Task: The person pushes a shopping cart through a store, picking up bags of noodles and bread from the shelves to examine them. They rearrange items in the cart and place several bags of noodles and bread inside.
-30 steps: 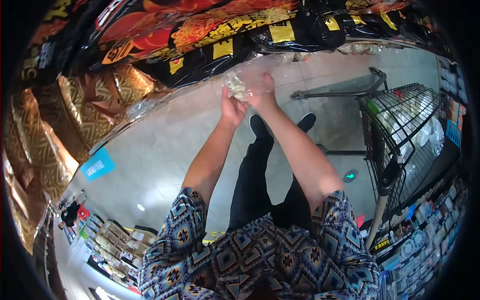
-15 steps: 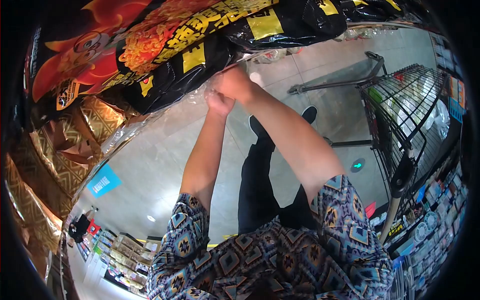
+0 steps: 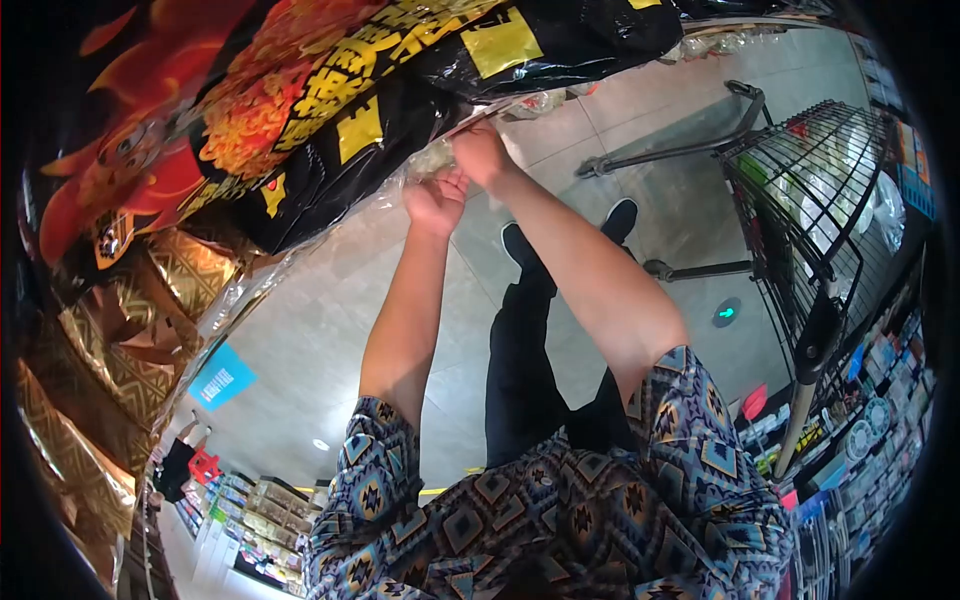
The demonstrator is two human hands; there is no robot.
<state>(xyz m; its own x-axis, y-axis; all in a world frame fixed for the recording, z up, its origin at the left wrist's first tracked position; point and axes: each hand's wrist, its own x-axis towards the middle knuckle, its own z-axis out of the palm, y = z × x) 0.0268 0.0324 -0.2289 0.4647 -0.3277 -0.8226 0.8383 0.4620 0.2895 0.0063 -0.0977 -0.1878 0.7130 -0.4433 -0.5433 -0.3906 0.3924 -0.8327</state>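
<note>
My left hand (image 3: 436, 205) is near the front edge of the display, fingers curled inward. Just up and right of it, my right hand (image 3: 480, 155) is closed against the edge, its fingertips hidden. Crumpled clear plastic (image 3: 432, 158) lies by both hands along the edge; whether either hand grips it I cannot make out. Above them hangs a large black plastic noodle packet (image 3: 360, 130) with yellow lettering and a picture of red noodles (image 3: 262, 100).
Gold patterned packaging (image 3: 190, 265) fills the left side. A wire shopping cart (image 3: 815, 190) with plastic-wrapped goods stands on the right. Below are my shoes (image 3: 620, 218) on the grey tiled floor (image 3: 300, 370). A person in dark clothes (image 3: 178, 465) and stocked shelves (image 3: 270, 515) are at lower left.
My two hands have come slightly apart: the right has moved a little up and right, and the left's fingers now show more. The packet has shifted up and left in view.
</note>
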